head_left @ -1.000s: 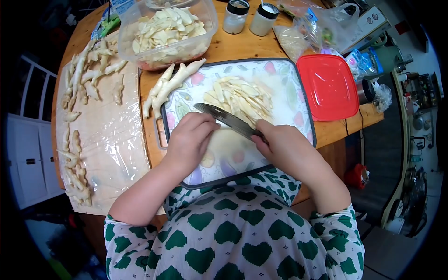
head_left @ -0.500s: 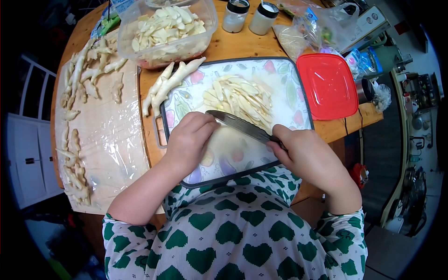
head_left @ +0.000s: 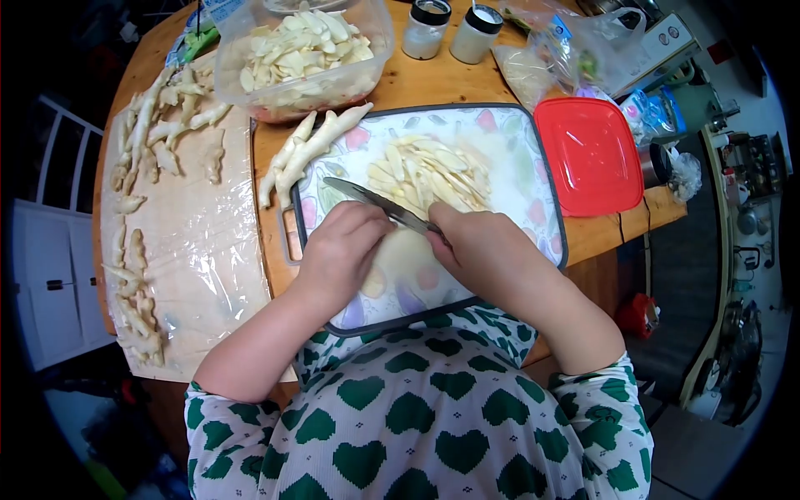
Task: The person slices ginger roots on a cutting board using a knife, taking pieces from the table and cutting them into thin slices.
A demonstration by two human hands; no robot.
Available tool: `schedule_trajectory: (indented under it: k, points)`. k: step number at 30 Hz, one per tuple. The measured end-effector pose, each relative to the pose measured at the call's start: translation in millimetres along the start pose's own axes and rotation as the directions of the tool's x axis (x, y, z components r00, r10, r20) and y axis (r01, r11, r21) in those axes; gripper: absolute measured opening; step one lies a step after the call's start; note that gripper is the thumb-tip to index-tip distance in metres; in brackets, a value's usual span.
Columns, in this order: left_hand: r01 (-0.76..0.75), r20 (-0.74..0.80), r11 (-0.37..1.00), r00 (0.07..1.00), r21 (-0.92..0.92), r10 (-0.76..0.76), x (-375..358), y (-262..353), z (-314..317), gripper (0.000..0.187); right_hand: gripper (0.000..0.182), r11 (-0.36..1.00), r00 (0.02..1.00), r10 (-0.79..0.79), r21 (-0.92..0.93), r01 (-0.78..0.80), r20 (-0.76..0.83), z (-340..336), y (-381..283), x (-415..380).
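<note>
Head view. The right hand [head_left: 483, 250] is curled into a fist, knuckles up, its fingers clamped on the handle of a knife [head_left: 375, 202]; the forearm runs back and to the right toward the body. The blade leaves the fist toward the upper left, lying low and nearly flat over the cutting board [head_left: 533, 158], with its tip just past the left hand. The left hand [head_left: 342, 246] rests palm down on the board, wrist bent, its fingers drawn together and bunched at the near side of the blade; whatever they press is hidden beneath them, so it cannot be told what they hold. Both forearms are bare, coming from sleeves with a green heart print [head_left: 400, 417].

Beyond the blade, at the middle of the board, lies a heap of pale cut strips [head_left: 433, 171]. Two whole peeled roots [head_left: 312, 150] lie across the board's upper left corner, partly on the bench [head_left: 442, 79]. Behind them stands a clear tub [head_left: 304, 54] filled with more cut pieces. To the left, a sheet of plastic wrap [head_left: 196, 242] carries further knobbly roots along its far and left edges. A red lid [head_left: 587, 154] lies flat just right of the board, and two small jars [head_left: 450, 29] stand at the bench's far edge.
</note>
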State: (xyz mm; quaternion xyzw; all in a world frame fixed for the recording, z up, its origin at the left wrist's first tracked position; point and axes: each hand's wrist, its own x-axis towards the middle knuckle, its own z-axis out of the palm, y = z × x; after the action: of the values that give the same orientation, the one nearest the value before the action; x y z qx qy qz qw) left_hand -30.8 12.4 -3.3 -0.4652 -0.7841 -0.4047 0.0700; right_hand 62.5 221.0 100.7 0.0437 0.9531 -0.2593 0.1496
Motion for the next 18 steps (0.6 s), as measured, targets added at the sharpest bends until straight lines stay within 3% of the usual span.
schedule_trajectory:
  k: [3,9,15,18]
  points:
    - [0.054,-0.022,0.998,0.998,0.02,-0.053,-1,0,-3,0.022,0.02,0.997,0.997,0.071,-0.023,-0.07,0.033,-7,9,-16]
    - [0.007,0.002,1.0,1.0,-0.013,-0.007,0,-2,2,0.023,0.021,0.987,0.986,0.161,0.02,-0.162,0.033,-24,26,-43]
    - [-0.041,0.029,0.999,0.999,-0.025,0.042,-1,2,6,0.026,0.02,0.999,0.998,0.041,-0.015,-0.042,-0.04,-25,15,-53]
    - [-0.043,0.025,0.999,0.999,-0.007,0.044,0,2,6,0.024,0.02,0.996,0.998,0.067,-0.055,-0.066,0.018,-33,15,-56]
